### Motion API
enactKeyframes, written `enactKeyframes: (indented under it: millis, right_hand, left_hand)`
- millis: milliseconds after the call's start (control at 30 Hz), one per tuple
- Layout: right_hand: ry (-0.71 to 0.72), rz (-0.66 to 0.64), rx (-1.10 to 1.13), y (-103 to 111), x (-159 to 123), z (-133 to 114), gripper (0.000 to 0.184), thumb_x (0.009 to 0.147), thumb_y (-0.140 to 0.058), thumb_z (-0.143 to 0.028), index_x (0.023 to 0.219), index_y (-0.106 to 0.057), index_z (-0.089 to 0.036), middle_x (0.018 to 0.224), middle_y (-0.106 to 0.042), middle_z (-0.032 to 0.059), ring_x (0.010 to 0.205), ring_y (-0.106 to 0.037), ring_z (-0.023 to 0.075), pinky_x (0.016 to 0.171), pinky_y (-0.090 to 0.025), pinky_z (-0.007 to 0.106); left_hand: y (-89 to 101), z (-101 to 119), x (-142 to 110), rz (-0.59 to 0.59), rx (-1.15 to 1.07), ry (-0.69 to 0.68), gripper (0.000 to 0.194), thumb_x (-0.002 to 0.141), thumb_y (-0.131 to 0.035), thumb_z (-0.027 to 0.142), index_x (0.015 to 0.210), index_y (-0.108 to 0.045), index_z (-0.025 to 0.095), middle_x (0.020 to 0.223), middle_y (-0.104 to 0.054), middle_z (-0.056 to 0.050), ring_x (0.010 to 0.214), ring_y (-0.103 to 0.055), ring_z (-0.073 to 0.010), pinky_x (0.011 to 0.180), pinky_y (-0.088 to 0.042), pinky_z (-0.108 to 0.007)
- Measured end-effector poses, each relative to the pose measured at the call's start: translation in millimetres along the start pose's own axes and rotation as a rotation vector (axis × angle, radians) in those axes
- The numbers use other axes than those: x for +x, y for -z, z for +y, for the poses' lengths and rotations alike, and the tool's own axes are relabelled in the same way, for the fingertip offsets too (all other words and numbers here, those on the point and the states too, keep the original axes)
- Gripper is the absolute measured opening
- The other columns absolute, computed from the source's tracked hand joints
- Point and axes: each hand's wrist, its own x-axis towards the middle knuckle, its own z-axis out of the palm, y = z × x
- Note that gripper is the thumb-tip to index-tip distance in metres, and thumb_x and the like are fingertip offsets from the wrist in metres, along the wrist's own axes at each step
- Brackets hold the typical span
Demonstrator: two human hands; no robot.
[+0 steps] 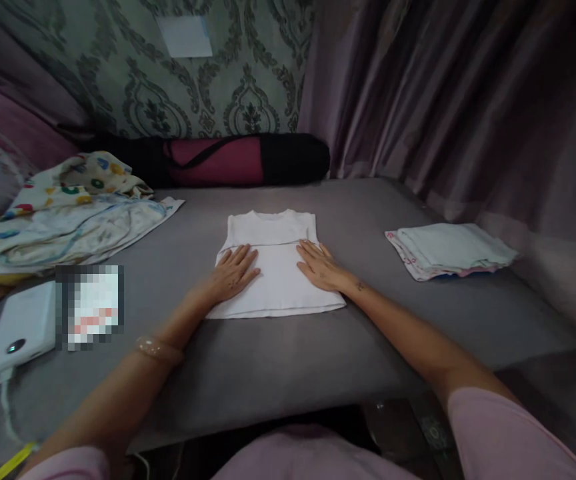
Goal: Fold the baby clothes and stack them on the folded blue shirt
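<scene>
A small white sleeveless shirt [274,283] lies spread flat on the grey surface in front of me, its neckline pointing away. Across its upper part runs a horizontal seam or fold line. My left hand [235,272] rests flat on the shirt's left side with the fingers stretched out. On the right side, my right hand [321,267] presses flat too, its fingers extended. Neither hand grips anything.
Folded cloths [453,250] are stacked at the right. Rumpled patterned cloths [83,213] lie at the left, above a white power bank [23,327] with cables and a blurred-out item [95,307]. A black and maroon long bag [218,160] lies along the wall.
</scene>
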Motion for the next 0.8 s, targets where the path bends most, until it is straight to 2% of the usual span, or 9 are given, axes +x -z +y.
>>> enactKeyframes:
  millis: [100,167,267,300,367,467,533,600,800]
  right_hand:
    - [-0.041,0.017,0.025,2,-12,-6,0.064,0.096,-0.025,-0.044,0.151,-0.022,-0.010,0.160,-0.008,0.0102,0.146,-0.002,0.0211,0.117,-0.006,0.039]
    - [-0.084,0.070,0.060,4,-27,-5,0.065,0.095,-0.031,-0.042,0.150,-0.023,-0.008,0.159,-0.012,0.0131,0.146,-0.008,0.0220,0.116,-0.015,0.037]
    - [-0.245,0.187,0.095,6,-55,1,0.054,0.094,-0.033,-0.034,0.140,-0.041,-0.008,0.143,-0.045,0.0170,0.131,-0.041,0.0225,0.106,-0.032,0.033]
    - [-0.316,0.207,0.093,7,-65,4,0.047,0.094,-0.033,-0.033,0.132,-0.051,-0.012,0.131,-0.056,0.0156,0.120,-0.051,0.0226,0.101,-0.037,0.032]
    - [-0.429,0.196,0.072,10,-80,7,0.037,0.093,-0.035,-0.033,0.111,-0.064,-0.018,0.107,-0.066,0.0120,0.100,-0.060,0.0225,0.091,-0.042,0.032]
    - [-0.484,0.171,0.039,13,-90,4,0.026,0.090,-0.046,-0.036,0.092,-0.066,-0.020,0.095,-0.066,0.0099,0.090,-0.060,0.0214,0.083,-0.043,0.030]
    - [-0.489,0.179,0.049,14,-91,-2,0.023,0.089,-0.049,-0.036,0.088,-0.065,-0.020,0.094,-0.066,0.0087,0.088,-0.060,0.0198,0.080,-0.042,0.028]
    - [-0.490,0.185,0.078,15,-89,-9,0.022,0.089,-0.050,-0.036,0.085,-0.065,-0.020,0.092,-0.066,0.0076,0.086,-0.060,0.0184,0.077,-0.041,0.026]
    - [-0.531,0.145,0.119,20,-87,-20,0.037,0.092,-0.044,-0.043,0.075,-0.065,-0.017,0.080,-0.067,0.0082,0.074,-0.058,0.0176,0.063,-0.033,0.026]
  left_hand:
    - [3.2,7,-13,0.004,-0.030,-0.014,0.064,0.097,-0.020,0.050,0.149,-0.026,0.014,0.157,-0.021,-0.013,0.146,-0.013,-0.0223,0.117,-0.009,-0.043]
    - [8.7,10,-26,-0.023,-0.052,-0.051,0.062,0.097,-0.023,0.051,0.148,-0.029,0.016,0.156,-0.023,-0.012,0.146,-0.015,-0.0226,0.117,-0.012,-0.044]
    - [13.3,9,-57,0.030,-0.063,-0.096,0.058,0.096,-0.027,0.051,0.143,-0.038,0.019,0.154,-0.030,-0.012,0.143,-0.024,-0.0231,0.116,-0.019,-0.040]
    - [13.4,7,-68,0.077,-0.065,-0.078,0.057,0.095,-0.028,0.050,0.140,-0.041,0.018,0.152,-0.033,-0.012,0.140,-0.030,-0.0234,0.114,-0.024,-0.038]
    - [12.5,2,-87,0.187,-0.066,0.035,0.054,0.095,-0.028,0.048,0.134,-0.047,0.016,0.142,-0.046,-0.015,0.128,-0.046,-0.0244,0.107,-0.035,-0.036]
    - [11.1,-4,-106,0.264,-0.047,0.289,0.049,0.092,-0.031,0.047,0.118,-0.057,0.015,0.111,-0.063,-0.016,0.102,-0.060,-0.0265,0.091,-0.046,-0.038]
    - [10.8,-3,-111,0.241,-0.032,0.427,0.045,0.090,-0.035,0.049,0.103,-0.063,0.016,0.093,-0.066,-0.013,0.090,-0.061,-0.0267,0.084,-0.047,-0.038]
    - [10.4,0,-112,0.201,-0.031,0.522,0.044,0.088,-0.038,0.051,0.092,-0.064,0.016,0.084,-0.065,-0.012,0.084,-0.060,-0.0257,0.079,-0.046,-0.036]
    - [7.3,4,-107,0.182,-0.096,0.561,0.041,0.086,-0.041,0.051,0.076,-0.063,0.017,0.073,-0.062,-0.009,0.078,-0.059,-0.0242,0.072,-0.043,-0.033]
